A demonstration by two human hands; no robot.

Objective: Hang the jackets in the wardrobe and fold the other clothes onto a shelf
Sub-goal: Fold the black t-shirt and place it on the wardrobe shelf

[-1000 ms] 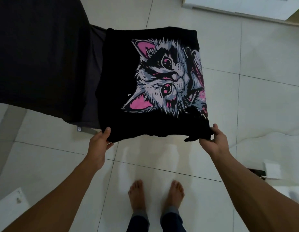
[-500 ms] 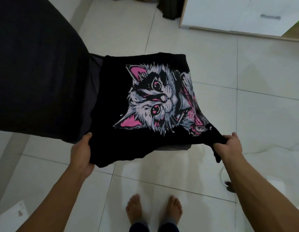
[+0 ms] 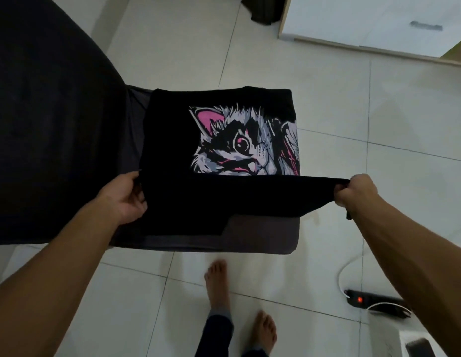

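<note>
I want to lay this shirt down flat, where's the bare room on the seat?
Only a bare strip of gray seat along its near edge, under the lifted hem. The black shirt held by the left hand and right hand covers the rest.

T-shirt (image 3: 172, 150) on seat (image 3: 263, 235) | power strip (image 3: 373, 301) on floor, right of feet (image 3: 219, 284)
</note>
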